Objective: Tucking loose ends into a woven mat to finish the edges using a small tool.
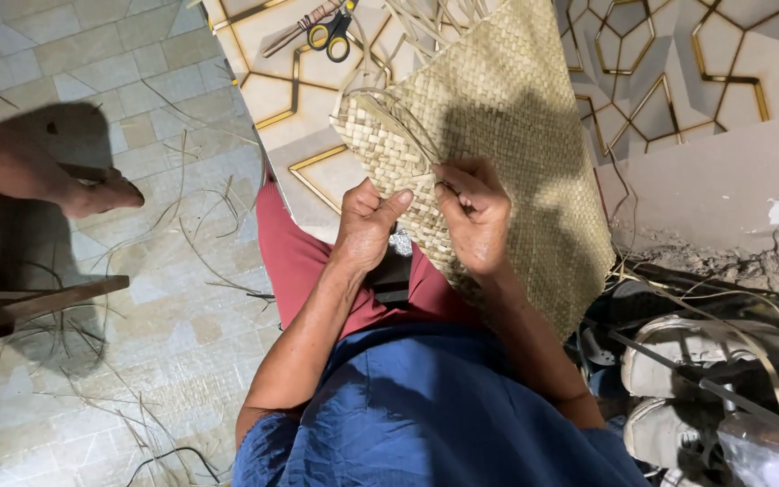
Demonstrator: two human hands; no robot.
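Note:
A tan woven straw mat (516, 117) lies across my lap and runs up onto a patterned board. My left hand (367, 225) is closed at the mat's near edge, thumb up, pinching a thin loose straw strip (407, 131) that loops out of the weave. My right hand (472, 212) rests on the mat beside it, fingers curled over the weave and pinching a strand end. Loose strip ends stick out at the mat's top edge. I wear red trousers and a blue top.
Scissors with yellow and black handles (328, 32) lie on the white board with gold lines (281, 99). Straw scraps litter the tiled floor (137, 271). Another person's foot (92, 191) rests at left by a wooden piece. White shoes (678, 379) sit at lower right.

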